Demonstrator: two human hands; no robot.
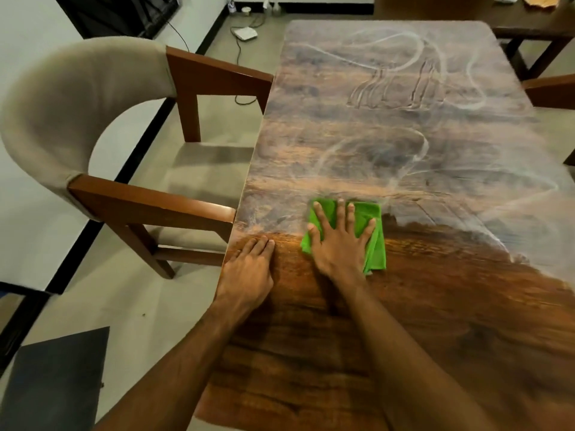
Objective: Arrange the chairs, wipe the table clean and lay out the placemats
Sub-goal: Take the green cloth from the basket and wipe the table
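Now wiping — right hand (339, 244), fingers (340, 213) splayed flat, presses green cloth (371, 244) onto desk (404, 306) at dust line; left hand (249, 269) flat near edge, holding nothing — likely bracing the lean.

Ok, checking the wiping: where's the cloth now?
Head view: the cloth lies centre-left on the table, pressed flat under the right hand, just right of the left hand.

Table (404, 150) top beyond the cloth (367, 219) lies open; chair (124, 197) arms touch its left edge.
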